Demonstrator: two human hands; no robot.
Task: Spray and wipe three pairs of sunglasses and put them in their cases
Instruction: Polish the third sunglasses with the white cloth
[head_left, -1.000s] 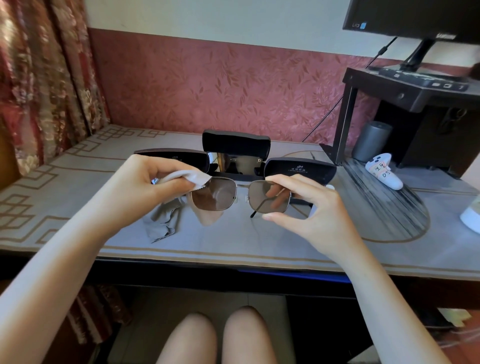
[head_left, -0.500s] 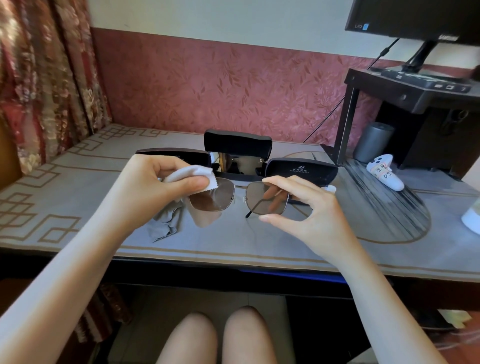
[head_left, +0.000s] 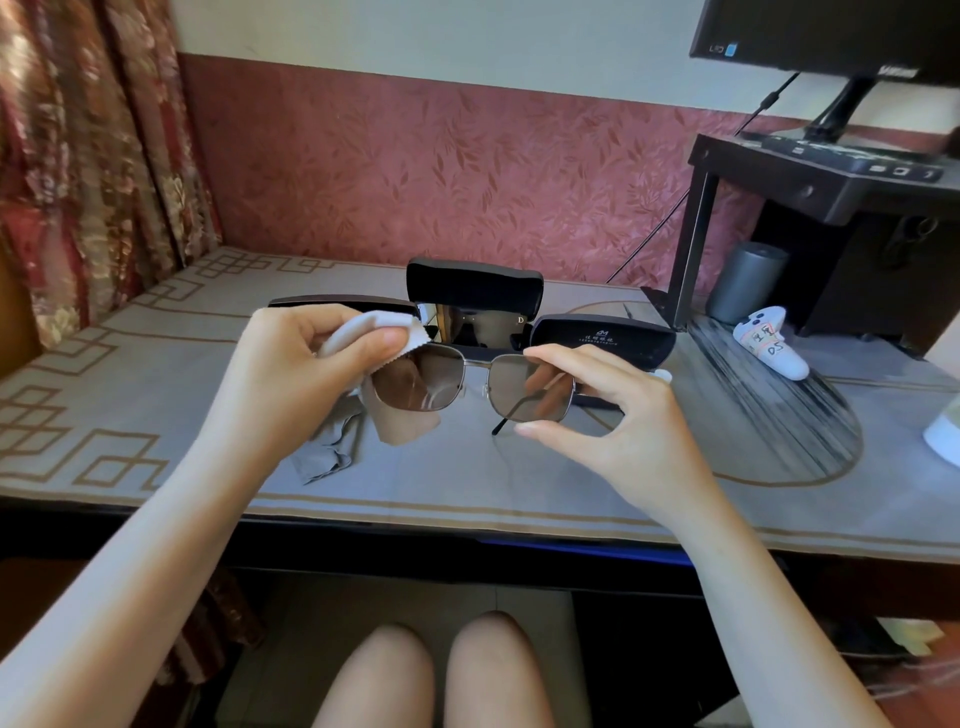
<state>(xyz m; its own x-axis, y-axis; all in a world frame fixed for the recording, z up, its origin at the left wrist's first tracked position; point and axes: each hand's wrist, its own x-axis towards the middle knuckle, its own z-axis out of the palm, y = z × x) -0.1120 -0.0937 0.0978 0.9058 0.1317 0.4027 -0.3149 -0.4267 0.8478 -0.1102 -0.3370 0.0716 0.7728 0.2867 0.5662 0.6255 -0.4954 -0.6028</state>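
Risk, my call: my right hand (head_left: 613, 415) holds the sunglasses (head_left: 441, 379) by thumb and forefinger only, pinching the right lens rim. A hard rub from the other side could twist the frame loose and drop it on the table (head_left: 467, 499). Fingers show behind that lens and may smear it. Left hand (head_left: 291, 374) pinches a white cloth (head_left: 363, 332) over the left lens's outer top corner; grit under it could scratch.

Sunglasses sit between both hands, above the table, one temple tip poking out below the right lens. Grey cloth (head_left: 327, 452) lies on the table just past the left hand. Behind: left case (head_left: 332, 304), mostly hidden; middle case (head_left: 472, 291), open, seemingly a pair inside; right case (head_left: 602, 338), open.
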